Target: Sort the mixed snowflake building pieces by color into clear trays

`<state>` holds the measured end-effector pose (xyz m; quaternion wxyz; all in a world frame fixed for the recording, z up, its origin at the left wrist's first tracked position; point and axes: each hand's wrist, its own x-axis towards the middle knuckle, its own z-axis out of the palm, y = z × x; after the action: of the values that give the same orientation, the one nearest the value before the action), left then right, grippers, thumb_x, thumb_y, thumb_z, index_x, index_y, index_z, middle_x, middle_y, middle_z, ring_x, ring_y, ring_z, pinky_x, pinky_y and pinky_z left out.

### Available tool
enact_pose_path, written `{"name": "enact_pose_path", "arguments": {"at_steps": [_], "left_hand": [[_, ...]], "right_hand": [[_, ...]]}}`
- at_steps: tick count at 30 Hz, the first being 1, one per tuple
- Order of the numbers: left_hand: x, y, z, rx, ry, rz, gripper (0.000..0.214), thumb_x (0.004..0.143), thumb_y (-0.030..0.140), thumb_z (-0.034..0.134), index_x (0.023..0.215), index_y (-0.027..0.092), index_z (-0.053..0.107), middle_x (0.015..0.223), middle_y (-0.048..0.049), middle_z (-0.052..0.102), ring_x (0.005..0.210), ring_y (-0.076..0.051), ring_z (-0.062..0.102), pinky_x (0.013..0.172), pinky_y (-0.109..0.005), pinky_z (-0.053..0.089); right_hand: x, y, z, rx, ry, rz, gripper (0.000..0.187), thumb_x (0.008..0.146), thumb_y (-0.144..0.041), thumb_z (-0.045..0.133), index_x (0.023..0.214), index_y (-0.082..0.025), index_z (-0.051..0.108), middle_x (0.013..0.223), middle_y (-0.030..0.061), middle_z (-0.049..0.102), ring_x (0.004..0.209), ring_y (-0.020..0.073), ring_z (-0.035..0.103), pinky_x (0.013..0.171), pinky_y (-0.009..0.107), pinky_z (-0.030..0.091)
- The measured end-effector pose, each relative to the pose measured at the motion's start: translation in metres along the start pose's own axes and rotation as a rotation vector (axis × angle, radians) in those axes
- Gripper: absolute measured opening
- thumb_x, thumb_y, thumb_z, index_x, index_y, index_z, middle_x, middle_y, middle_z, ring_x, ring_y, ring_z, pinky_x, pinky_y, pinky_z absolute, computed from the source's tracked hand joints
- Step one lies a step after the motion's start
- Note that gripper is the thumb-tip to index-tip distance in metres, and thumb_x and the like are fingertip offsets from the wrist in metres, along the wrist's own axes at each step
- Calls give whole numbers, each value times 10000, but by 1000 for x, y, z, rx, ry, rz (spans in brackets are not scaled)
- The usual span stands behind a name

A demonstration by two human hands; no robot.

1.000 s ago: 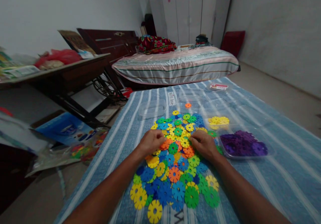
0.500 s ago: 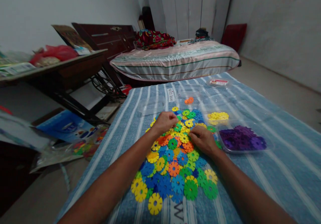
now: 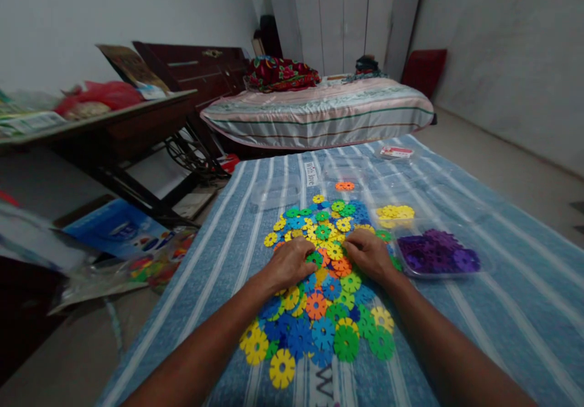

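Observation:
A loose pile of notched plastic discs, yellow, green, blue and orange, is spread over the striped cloth. My left hand is low over the pile's left middle, fingers curled beside a green disc; whatever they grip is hidden. At the pile's right side, my right hand has thumb and fingers pinched together beside yellow discs, and what is between them cannot be made out. Purple discs fill a clear box to its right. Yellow discs and orange discs lie in other clear boxes behind.
A clear plastic tray lies behind the pile on the left. Farther back is a small pack with a red-and-white label. A bed stands beyond the cloth, and a sewing-machine table at left.
My left hand has come down and nearer to me, from the pile's far part to its left middle. My right hand stays almost in place. The orange discs in the back box lie slightly differently.

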<state>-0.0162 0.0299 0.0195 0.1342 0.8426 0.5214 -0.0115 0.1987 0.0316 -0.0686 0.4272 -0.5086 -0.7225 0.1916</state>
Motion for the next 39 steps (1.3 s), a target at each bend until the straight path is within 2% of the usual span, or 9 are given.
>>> {"name": "enact_pose_path", "arguments": {"at_steps": [7, 14, 18, 21, 28, 32, 36, 39], "left_hand": [[-1, -1, 9, 49, 11, -28, 215, 726, 257, 620, 930, 197, 651, 912, -43, 626, 886, -205, 593, 714, -272, 409], [0, -3, 10, -13, 29, -66, 169, 706, 257, 641, 854, 179, 615, 846, -25, 631, 805, -187, 587, 675, -262, 382], [1, -4, 7, -65, 20, -82, 60, 715, 229, 620, 751, 183, 636, 749, -5, 636, 730, -167, 578, 624, -246, 345], [0, -4, 4, -94, 4, -101, 65, 724, 221, 612, 706, 187, 664, 677, 12, 627, 660, -148, 558, 590, -237, 316], [1, -8, -1, -170, -41, -91, 170, 745, 220, 589, 831, 188, 733, 647, 16, 634, 618, -138, 554, 606, -234, 335], [1, -12, -1, -207, -40, -87, 164, 721, 212, 591, 804, 183, 729, 641, 19, 625, 609, -133, 546, 595, -235, 333], [2, -19, 3, -350, -1, -142, 140, 671, 255, 629, 747, 166, 705, 587, 32, 583, 568, -127, 525, 566, -237, 338], [5, -25, 5, -618, -27, -241, 159, 635, 301, 650, 705, 158, 647, 509, 48, 538, 478, -111, 487, 496, -229, 336]], "right_hand": [[0, 2, 1, -9, -4, -9, 216, 839, -223, 524, 634, -203, 589, 675, 5, 585, 714, 160, 543, 666, 271, 379], [0, 4, 1, -6, -14, -9, 200, 838, -222, 530, 654, -203, 606, 687, 9, 597, 726, 161, 552, 676, 273, 384], [0, 3, 1, 3, 1, -10, 201, 835, -211, 534, 648, -207, 606, 683, 5, 598, 710, 156, 551, 671, 271, 382], [0, 2, 1, 16, 13, -9, 197, 828, -197, 534, 645, -206, 607, 686, 3, 601, 704, 151, 548, 666, 266, 381], [0, 2, 0, 20, 9, 1, 199, 819, -198, 536, 634, -206, 607, 675, 5, 598, 707, 156, 544, 662, 267, 380], [0, 1, 1, 29, 16, -9, 192, 817, -187, 532, 640, -207, 606, 678, 4, 596, 709, 155, 545, 667, 266, 381], [0, 1, 1, 17, 12, -9, 202, 826, -197, 531, 634, -207, 592, 674, 0, 590, 700, 153, 543, 663, 265, 378], [0, 2, 2, 13, 10, -8, 208, 835, -208, 529, 636, -207, 588, 674, 0, 586, 708, 154, 544, 667, 265, 379]]}}
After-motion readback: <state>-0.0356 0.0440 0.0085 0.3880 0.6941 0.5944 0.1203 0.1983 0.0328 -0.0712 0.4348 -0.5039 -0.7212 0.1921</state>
